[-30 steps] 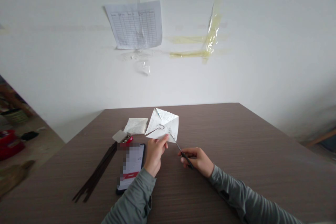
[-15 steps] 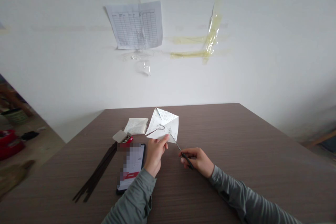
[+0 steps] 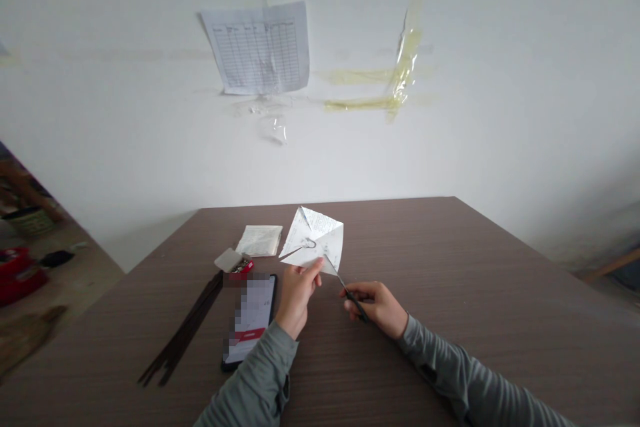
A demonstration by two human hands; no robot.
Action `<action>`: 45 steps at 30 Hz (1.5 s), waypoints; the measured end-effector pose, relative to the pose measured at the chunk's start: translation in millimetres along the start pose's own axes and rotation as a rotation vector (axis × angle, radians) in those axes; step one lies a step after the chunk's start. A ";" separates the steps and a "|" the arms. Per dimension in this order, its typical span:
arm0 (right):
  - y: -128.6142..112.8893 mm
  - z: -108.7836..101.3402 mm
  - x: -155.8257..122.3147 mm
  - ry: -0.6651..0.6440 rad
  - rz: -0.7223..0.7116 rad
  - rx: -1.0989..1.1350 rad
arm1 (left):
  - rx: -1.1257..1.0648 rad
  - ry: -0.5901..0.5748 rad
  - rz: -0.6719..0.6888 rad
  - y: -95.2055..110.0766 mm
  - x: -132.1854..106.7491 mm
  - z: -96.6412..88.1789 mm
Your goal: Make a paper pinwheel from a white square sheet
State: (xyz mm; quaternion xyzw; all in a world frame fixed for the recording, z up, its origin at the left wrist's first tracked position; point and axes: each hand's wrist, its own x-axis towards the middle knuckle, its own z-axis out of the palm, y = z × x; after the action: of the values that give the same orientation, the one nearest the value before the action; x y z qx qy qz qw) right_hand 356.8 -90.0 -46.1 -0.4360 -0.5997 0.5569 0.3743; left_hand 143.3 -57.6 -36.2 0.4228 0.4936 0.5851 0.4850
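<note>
My left hand (image 3: 297, 295) pinches the lower edge of a folded white paper (image 3: 315, 238), which has handwriting and a curved cut near its middle. My right hand (image 3: 377, 307) grips a slim dark-handled tool (image 3: 349, 293), perhaps narrow scissors. Its metal tip reaches the paper's lower right edge. The paper stands tilted above the brown wood-grain table (image 3: 425, 260), and the hands are a short way apart.
A smartphone (image 3: 249, 319) with a pixelated top lies by my left wrist. Near it are long dark sticks (image 3: 183, 330), a small box (image 3: 233, 262) and a folded white packet (image 3: 259, 240). A taped sheet (image 3: 260, 47) hangs on the wall.
The folded paper has turned slightly clockwise, with its right corner shifted right. Both hands stay nearly where they were, keeping the same holds.
</note>
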 end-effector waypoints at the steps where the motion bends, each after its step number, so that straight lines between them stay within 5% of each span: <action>1: 0.6 0.1 0.4 0.000 -0.001 -0.003 | 0.000 0.002 0.001 0.3 -0.2 0.0; 45: 7.1 1.0 3.6 -0.002 -0.012 0.023 | 0.044 0.002 -0.019 -2.7 0.4 -0.9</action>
State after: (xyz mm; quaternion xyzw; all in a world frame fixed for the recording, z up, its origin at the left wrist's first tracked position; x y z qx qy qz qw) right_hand 355.4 -87.1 -53.3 -0.4276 -0.5963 0.5617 0.3822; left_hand 142.8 -57.3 -39.0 0.4280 0.5110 0.5699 0.4805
